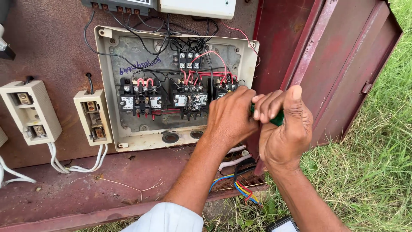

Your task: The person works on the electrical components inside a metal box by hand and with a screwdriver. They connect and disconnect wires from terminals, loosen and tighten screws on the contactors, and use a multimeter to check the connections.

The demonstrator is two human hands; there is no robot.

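1. Green-handled tool (278,119): only a sliver of handle shows between the right hand (285,129) and left hand (231,118); tip and shaft hidden.
2. Right-most contactor (225,87): lower part covered by the left hand.
3. Grey unit (118,5) and white box (197,7): cut off by the top edge.
4. Dark device (283,225): cut off at the bottom edge, kind unclear.
5. Contactor labels (127,102): too small to make out.
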